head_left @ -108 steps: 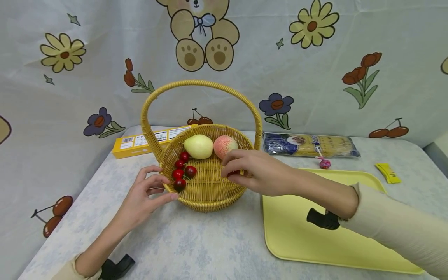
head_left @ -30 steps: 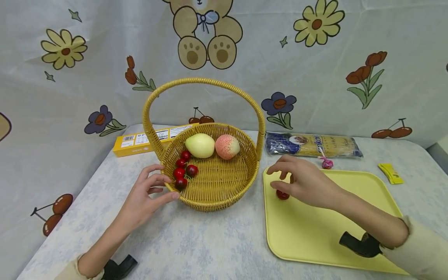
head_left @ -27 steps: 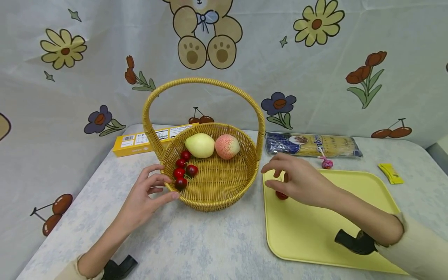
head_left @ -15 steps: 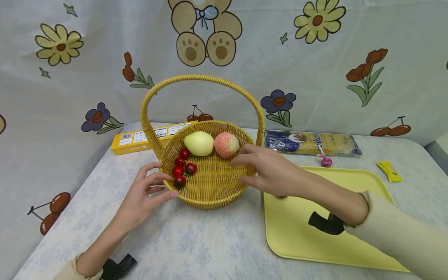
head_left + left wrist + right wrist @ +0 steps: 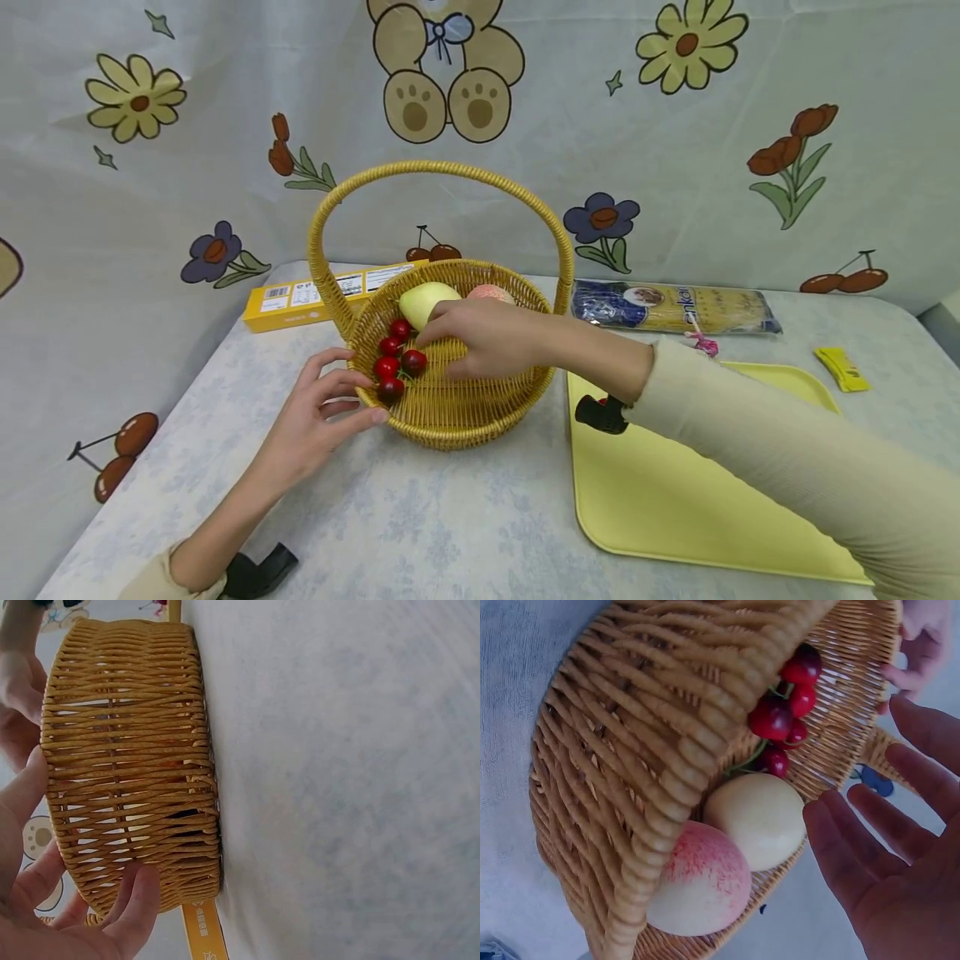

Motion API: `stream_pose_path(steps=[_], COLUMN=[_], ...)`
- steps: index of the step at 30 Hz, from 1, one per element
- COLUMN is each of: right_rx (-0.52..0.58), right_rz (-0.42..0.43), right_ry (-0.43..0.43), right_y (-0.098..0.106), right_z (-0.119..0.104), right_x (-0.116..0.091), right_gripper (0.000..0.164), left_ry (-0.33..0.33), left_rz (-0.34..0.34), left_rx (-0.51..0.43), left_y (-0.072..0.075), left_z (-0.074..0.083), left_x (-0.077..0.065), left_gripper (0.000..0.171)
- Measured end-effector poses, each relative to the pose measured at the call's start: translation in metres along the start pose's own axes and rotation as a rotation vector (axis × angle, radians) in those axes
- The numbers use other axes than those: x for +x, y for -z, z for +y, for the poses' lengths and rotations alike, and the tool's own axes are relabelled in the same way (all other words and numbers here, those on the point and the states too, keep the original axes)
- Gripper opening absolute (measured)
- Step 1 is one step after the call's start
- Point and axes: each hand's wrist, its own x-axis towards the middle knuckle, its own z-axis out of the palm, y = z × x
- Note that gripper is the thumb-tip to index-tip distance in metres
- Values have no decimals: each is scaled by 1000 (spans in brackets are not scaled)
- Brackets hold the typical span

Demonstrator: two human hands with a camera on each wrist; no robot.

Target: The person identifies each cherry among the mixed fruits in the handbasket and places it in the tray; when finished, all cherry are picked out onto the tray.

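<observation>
A yellow wicker basket (image 5: 442,435) with a tall handle stands on the table. Inside lie several dark red cherries (image 5: 387,367) on the left, a pale yellow pear (image 5: 423,302) and a pink peach (image 5: 491,292) at the back. My left hand (image 5: 311,421) holds the basket's left rim, thumb and fingers against the weave in the left wrist view. Over the basket hovers my right hand (image 5: 491,337), nothing in its grasp; its loosely extended fingers (image 5: 889,821) show beside the pear in the right wrist view. It partly covers pear and peach in the head view.
A yellow tray (image 5: 675,500) lies at right; a bit of red shows on it behind my right wrist. Behind are a pasta bag (image 5: 675,307), a lollipop (image 5: 703,343) and a yellow packet (image 5: 842,369). A yellow box (image 5: 300,305) lies behind the basket's left side.
My right hand, earlier in the basket with a cherry, then over a cherry on the tray, has moved left over the basket without one. My left hand stays on the rim.
</observation>
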Motion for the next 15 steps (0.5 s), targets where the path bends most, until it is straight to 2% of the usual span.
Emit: stream_pose_path(steps=[8, 15], right_rx=[-17, -30], right_rz=[-157, -309], right_ry=[-3, -66], right_y=[-8, -12], right_z=[5, 7], right_x=[36, 60], right_gripper=[43, 48], left_ry=[6, 13], left_rz=[-32, -41], left_rx=[-36, -44], left_y=[2, 2], left_z=[-1, -2], left_x=[1, 2], left_gripper=[27, 26])
